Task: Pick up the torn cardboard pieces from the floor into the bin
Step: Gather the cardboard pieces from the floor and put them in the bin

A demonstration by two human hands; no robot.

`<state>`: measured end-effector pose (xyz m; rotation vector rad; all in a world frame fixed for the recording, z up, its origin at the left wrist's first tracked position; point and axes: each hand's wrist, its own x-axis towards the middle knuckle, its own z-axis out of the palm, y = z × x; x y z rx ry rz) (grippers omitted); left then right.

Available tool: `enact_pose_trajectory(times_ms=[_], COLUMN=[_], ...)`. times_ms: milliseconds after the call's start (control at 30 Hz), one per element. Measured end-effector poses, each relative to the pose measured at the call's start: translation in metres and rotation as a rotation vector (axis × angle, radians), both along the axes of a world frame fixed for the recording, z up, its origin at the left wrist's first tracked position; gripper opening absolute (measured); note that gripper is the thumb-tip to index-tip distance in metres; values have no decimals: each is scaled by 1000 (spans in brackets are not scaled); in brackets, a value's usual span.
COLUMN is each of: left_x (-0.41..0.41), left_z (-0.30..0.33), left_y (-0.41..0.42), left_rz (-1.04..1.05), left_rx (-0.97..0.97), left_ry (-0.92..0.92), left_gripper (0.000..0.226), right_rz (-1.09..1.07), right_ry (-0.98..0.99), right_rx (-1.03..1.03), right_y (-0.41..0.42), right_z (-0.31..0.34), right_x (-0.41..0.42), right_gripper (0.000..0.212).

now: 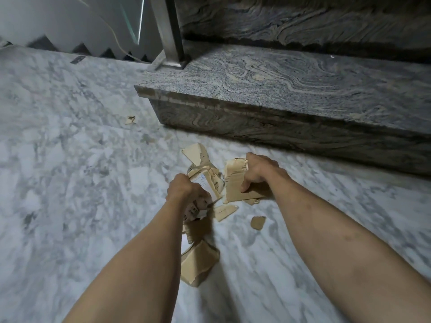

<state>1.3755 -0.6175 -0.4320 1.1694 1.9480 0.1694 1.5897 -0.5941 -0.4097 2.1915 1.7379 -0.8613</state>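
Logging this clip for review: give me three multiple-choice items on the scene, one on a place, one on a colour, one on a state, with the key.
1. Where does the small stray cardboard scrap lie?
A. On the granite step
B. On the marble floor, left of the step
C. In a bin

2. What colour are the torn cardboard pieces?
A. Tan brown
B. Bright red
C. Black

3. What is the right hand doing?
A. Hanging idle
B. Resting flat on the step
C. Gripping a cardboard piece

Key: 1 B, the scrap sits alone on the marble floor, beside the granite step; no bin is in view. 2 A, every piece shows tan, like the large cardboard piece. 3 C, its fingers curl round that piece, while the left hand grips another bunch.
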Motion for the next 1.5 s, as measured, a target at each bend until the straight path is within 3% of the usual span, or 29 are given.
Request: enact_pose_trajectory(times_ms=[133,233,367,500,567,667,700,733,867,1067,1300,1500], left_x=[-18,-39,-50,-42,-40,-41,-42,-42,-38,-32,-27,-25], left_z=[19,27,29,24,18,7,5,3,-6,-12,4,30], left_y=[-4,-5,-5,-5,-7,-14,-16,-17,-18,-17,-19,-19], left_rz=[-62,-116,-300,-510,-544,-529,-521,-514,-503,-596,-719,-797], left_rx=[11,9,-15,-140,-205,-231,-230,-226,-198,-109,129,224], left_ry=[-217,-339,-337,-226,-176,-190,-199,-205,-180,-74,-84,-57], left_gripper=[42,39,42,49,54,44,41,38,37,46,31,43], right_rz=[-15,-235,-508,-525,-474,-407,-379,-350,-267,-282,-475,-696], right_ry=[130,479,907,846,701,429,342,285,239,403,906,1229], right_rx=[-30,54,-53,-313,-370,-220,-163,-124,-43,-79,-195,-313], right_y=[13,24,37,35,28,21,18,17,18,19,19,-4], right_z=[11,28,44,27,11,-13,-15,-16,-19,-25,-20,-16], right_x=[9,26,15,-39,-68,-101,-109,-114,-123,-113,-76,-58], right_gripper=[62,33,41,15,27,106,120,119,69,55,63,19])
